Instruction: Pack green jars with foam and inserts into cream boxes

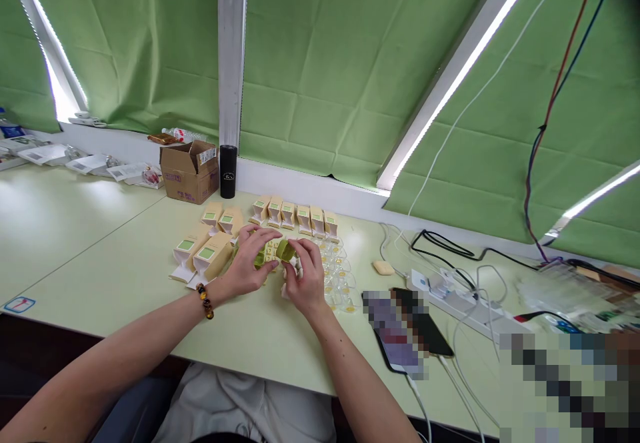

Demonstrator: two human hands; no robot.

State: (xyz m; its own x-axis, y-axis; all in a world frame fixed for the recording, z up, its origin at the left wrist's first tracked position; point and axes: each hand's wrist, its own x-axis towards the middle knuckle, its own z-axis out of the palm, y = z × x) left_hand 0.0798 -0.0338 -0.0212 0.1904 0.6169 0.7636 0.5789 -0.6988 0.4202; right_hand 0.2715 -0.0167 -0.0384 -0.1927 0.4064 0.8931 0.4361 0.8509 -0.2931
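My right hand (304, 276) pinches a small round green container (285, 250) between thumb and fingers, above the table. To its left, my left hand (250, 259) is curved with thumb and fingers apart, next to more green pieces (259, 258) that it partly hides. Small yellowish pieces (271, 249) lie in rows between the hands. Clear plastic pieces with yellow centres (343, 276) spread out right of my right hand. Cream cartons with green labels (213, 256) lie with flaps open by my left wrist. A row of smaller open cartons (289, 214) stands behind.
A brown cardboard box (183, 179) and a black tumbler (228, 172) stand at the back. On the right are two phones (423, 323), a power strip (460, 306), cables and a small beige block (383, 267). Packaged items (90, 163) line the left back edge.
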